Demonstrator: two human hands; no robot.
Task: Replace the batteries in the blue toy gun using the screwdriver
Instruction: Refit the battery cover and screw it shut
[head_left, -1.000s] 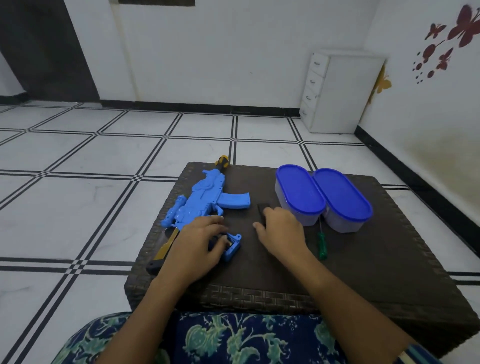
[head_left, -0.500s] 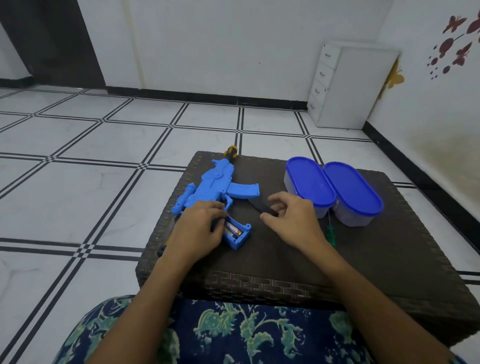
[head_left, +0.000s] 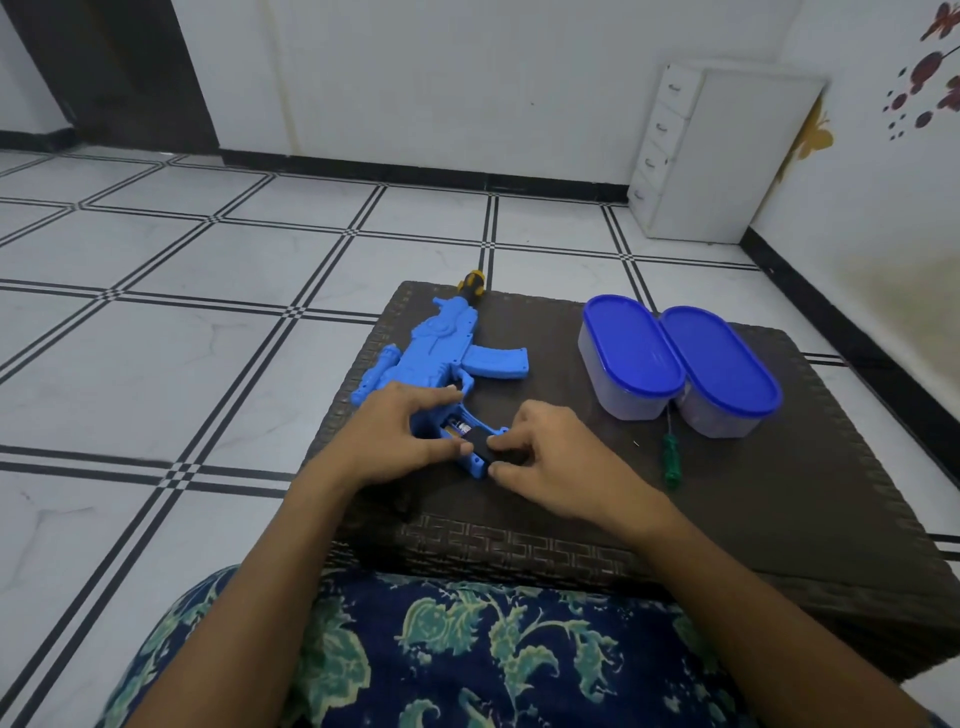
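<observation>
The blue toy gun (head_left: 436, 353) lies on the dark woven table (head_left: 779, 493), muzzle pointing away. Its grip faces me with the battery compartment open, and a battery (head_left: 457, 427) shows inside. My left hand (head_left: 400, 436) holds the grip, thumb at the compartment's edge. My right hand (head_left: 550, 457) pinches the black battery cover (head_left: 480, 441) and holds it over the near end of the compartment. The green-handled screwdriver (head_left: 671, 460) lies on the table to the right of my right hand, untouched.
Two oval tubs with blue lids (head_left: 631, 353) (head_left: 719, 364) stand at the table's back right, just beyond the screwdriver. A white drawer unit (head_left: 722, 150) is by the far wall. Tiled floor (head_left: 156, 364) surrounds the table. My patterned lap (head_left: 441, 649) is at the near edge.
My right hand picked up the black cover from the table and brought it left onto the open compartment. My left hand stayed on the grip. The camera tilted down and closer.
</observation>
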